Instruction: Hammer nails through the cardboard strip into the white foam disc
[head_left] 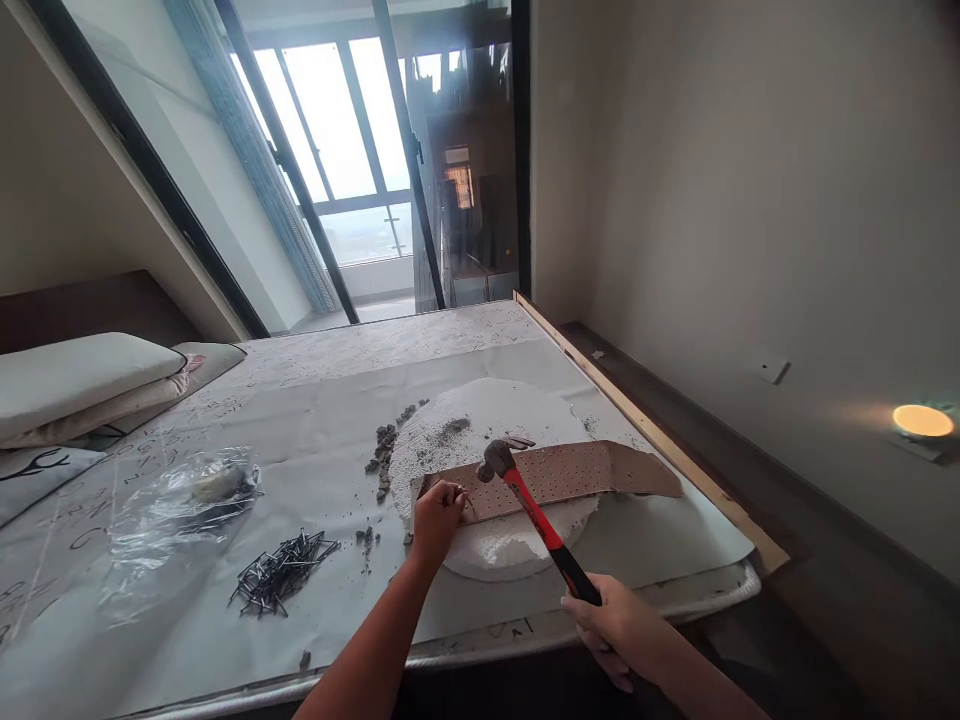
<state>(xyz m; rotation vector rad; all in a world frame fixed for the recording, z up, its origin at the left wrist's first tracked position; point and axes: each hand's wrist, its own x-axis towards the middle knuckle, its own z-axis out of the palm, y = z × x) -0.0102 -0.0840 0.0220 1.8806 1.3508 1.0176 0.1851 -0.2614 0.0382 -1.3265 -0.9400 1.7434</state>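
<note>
My right hand [611,625] is wrapped round the black grip of a claw hammer [540,520] with a red shaft. The hammer's metal head hangs over a brown perforated strip [562,475], just right of my left hand. My left hand [439,510] is closed in a pinch at the strip's left end, on what looks like a thin nail, mostly hidden by the fingers. The strip lies across a round white foam slab [495,555], its right end bending downward. Left of my hands, a pile of loose nails [281,572] lies on the pale sheet [330,480].
A clear plastic bag [180,530] lies left of the nails. Grey crumbs [382,455] line the slab's left edge. Folded bedding [90,385] sits at far left. A wooden rail [645,415] runs along the bed's right side, near the wall. Sliding glass doors stand behind.
</note>
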